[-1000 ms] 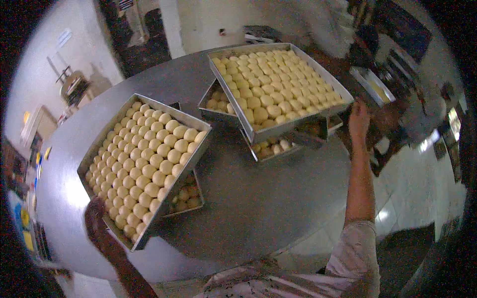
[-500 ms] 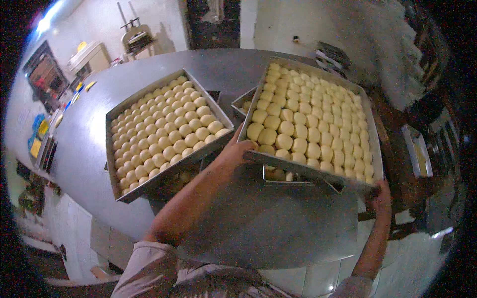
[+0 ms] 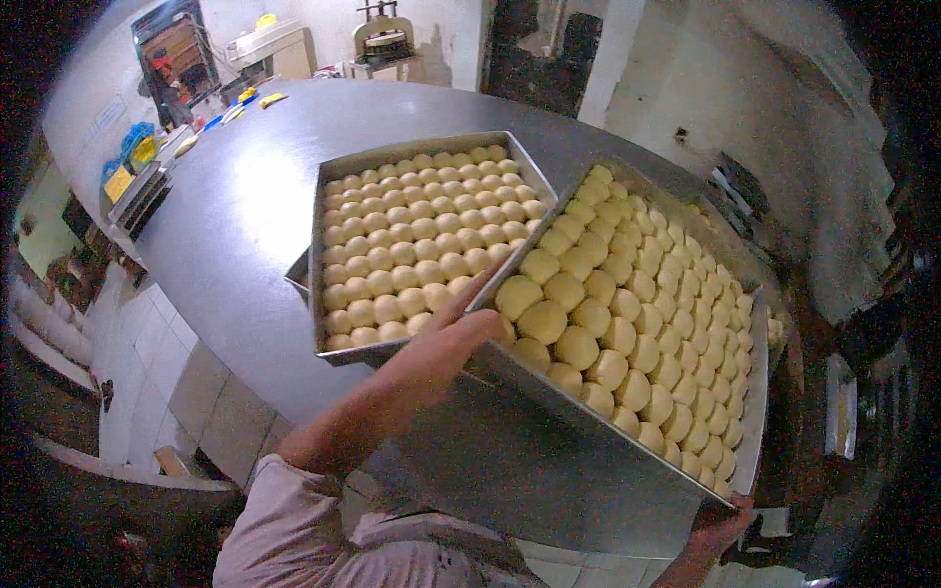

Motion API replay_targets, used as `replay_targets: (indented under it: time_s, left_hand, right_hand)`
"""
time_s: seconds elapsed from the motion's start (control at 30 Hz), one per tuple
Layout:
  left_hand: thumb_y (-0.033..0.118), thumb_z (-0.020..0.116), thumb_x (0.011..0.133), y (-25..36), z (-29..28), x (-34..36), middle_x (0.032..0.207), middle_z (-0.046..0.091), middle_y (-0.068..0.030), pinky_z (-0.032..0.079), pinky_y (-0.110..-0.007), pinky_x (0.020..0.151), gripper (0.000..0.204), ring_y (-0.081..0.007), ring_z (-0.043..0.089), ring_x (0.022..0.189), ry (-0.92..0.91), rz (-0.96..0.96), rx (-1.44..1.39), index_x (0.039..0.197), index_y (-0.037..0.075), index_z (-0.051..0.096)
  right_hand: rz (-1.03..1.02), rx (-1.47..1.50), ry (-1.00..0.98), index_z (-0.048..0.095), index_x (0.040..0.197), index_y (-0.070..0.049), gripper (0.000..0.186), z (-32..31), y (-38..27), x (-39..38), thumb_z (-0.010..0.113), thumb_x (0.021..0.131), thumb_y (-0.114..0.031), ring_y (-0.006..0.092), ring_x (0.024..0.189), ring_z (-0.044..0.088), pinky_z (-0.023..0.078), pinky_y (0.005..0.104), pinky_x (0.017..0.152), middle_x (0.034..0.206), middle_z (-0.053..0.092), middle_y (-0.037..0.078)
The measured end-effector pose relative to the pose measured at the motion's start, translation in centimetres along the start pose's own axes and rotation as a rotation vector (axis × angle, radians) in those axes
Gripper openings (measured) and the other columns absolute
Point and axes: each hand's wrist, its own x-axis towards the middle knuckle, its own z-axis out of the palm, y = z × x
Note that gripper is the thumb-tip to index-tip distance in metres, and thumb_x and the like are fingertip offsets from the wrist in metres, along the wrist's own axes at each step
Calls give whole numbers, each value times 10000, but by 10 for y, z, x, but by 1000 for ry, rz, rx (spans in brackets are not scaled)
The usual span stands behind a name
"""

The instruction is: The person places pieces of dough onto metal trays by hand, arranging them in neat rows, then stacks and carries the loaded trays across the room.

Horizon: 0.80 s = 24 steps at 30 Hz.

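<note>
A metal baking tray (image 3: 588, 404), packed with rows of pale dough balls (image 3: 642, 323), is held up between my hands over the right part of the table. My left hand (image 3: 469, 333) grips its near left corner, thumb over the rim. At the near right corner my right hand (image 3: 723, 524) is closed on the edge. The tray is turned at an angle, its near edge running down to the right. Just left of it a second baking tray (image 3: 316, 245), also full of dough balls (image 3: 421, 230), rests on another tray, of which only a corner (image 3: 299, 272) shows.
The grey metal table (image 3: 225, 284) has a curved-looking edge. A press-like machine (image 3: 384, 44) stands beyond it. Blue and yellow items (image 3: 137, 147) lie at the far left. On the right are dark racks and a narrow pale tray (image 3: 840, 407).
My view has swung rightward, shifting the table and left tray across the picture. The held tray has come nearer and turned, its right corner lower. Both hands keep their grip.
</note>
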Motion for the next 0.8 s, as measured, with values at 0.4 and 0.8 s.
replay_targets:
  time_s: [0.4, 0.8]
  left_hand:
    - [346, 456, 893, 8, -280, 15, 897, 546, -69, 456, -317, 735, 343, -174, 526, 827, 393, 357, 425, 993, 23, 514]
    - [317, 488, 797, -33, -365, 52, 1175, 505, -139, 353, -348, 953, 595, -236, 478, 1095, 255, 408, 83, 1282, -8, 372]
  right_hand:
    - [14, -66, -492, 356, 1290, -39, 676, 271, 70, -116, 498, 638, -149, 300, 1062, 501, 412, 391, 916, 1187, 477, 156]
    - [-226, -441, -784, 292, 1327, -34, 673, 310, 126, -120, 522, 711, -178, 271, 1201, 371, 276, 383, 1018, 1288, 396, 138]
